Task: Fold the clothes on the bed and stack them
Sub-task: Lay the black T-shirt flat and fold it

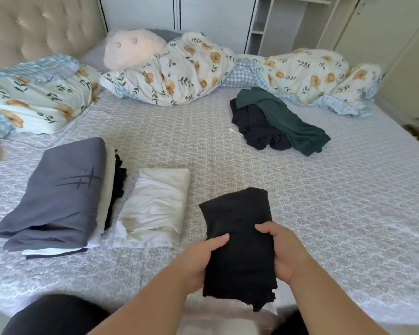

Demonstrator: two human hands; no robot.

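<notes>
A folded black garment (240,218) is held over the near edge of the bed, gripped on both sides by my left hand (201,259) and my right hand (283,250). At the left lies a stack (58,194) with a folded grey garment on top, cream and black layers showing beneath. A folded white garment (155,206) lies right beside that stack. Farther back on the right sits an unfolded heap: a dark green piece (288,119) draped over a black piece (257,126).
The patterned grey bed sheet (336,201) covers the mattress. A floral duvet (179,68) is bunched along the far side with a pink plush cushion (133,48) on it. A floral pillow (36,100) lies at the left, by the tufted headboard (34,27).
</notes>
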